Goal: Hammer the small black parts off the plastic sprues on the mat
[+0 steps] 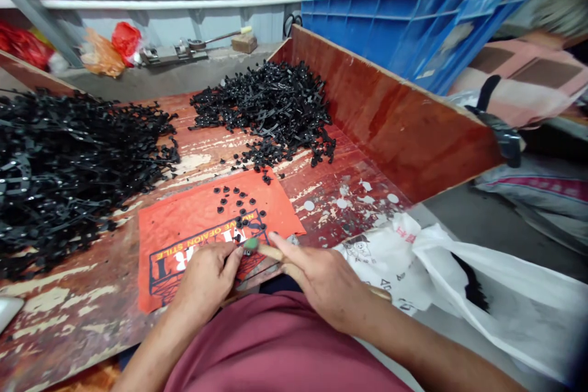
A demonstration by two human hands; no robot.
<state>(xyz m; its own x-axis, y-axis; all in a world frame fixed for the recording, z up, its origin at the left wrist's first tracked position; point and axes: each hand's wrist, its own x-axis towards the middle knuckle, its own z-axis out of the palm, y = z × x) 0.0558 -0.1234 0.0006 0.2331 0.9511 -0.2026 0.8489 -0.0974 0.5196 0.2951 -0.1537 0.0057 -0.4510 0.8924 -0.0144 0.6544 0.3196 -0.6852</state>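
My left hand (206,278) is closed in a pinch at the near edge of an orange printed sheet (184,226), holding something thin and black that I cannot make out. My right hand (321,278) grips a wooden-handled tool (269,251) whose greenish tip sits beside my left fingertips. Several small black round pieces (236,199) lie scattered on the sheet just beyond my hands. A big heap of black plastic strips (59,165) lies at the left, and a second heap (271,104) sits at the back centre.
The worn red wooden bench (68,312) has a raised side board (395,116) on the right. A white plastic bag (459,282) hangs at the right front edge. A blue crate (413,18) stands behind the board. Orange and red bags (110,46) lie on the back ledge.
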